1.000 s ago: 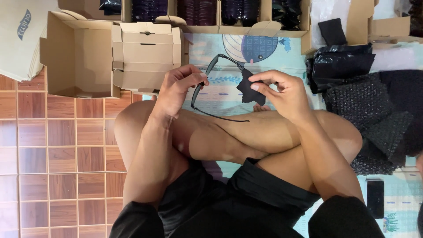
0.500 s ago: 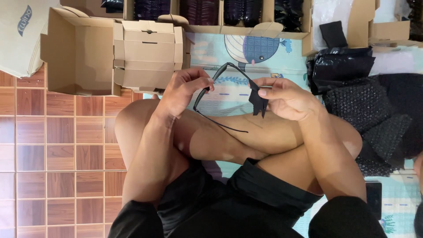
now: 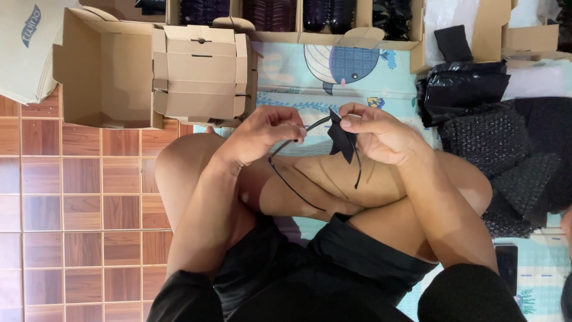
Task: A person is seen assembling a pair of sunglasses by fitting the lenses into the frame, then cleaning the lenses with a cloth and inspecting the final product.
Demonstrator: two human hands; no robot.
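Both hands work over the crossed legs of a person seated on the floor. The left hand (image 3: 262,134) has its fingers curled together and pinched on the thin black frame of a pair of glasses (image 3: 292,173), whose dark rim loops down below those fingers across the thigh. The right hand (image 3: 381,134) clamps thumb and fingertips on a small black cloth (image 3: 344,138), which hangs just beneath its fingertips and touches the frame at the near end. As far as can be judged, the wiping is partway along: the cloth sits on one end of the glasses, while the long lower loop lies bare of it. Beyond the left fingers stands an open cardboard box (image 3: 107,77) with folded cartons (image 3: 202,74); right of the right fingers lies black bubble wrap (image 3: 506,149).
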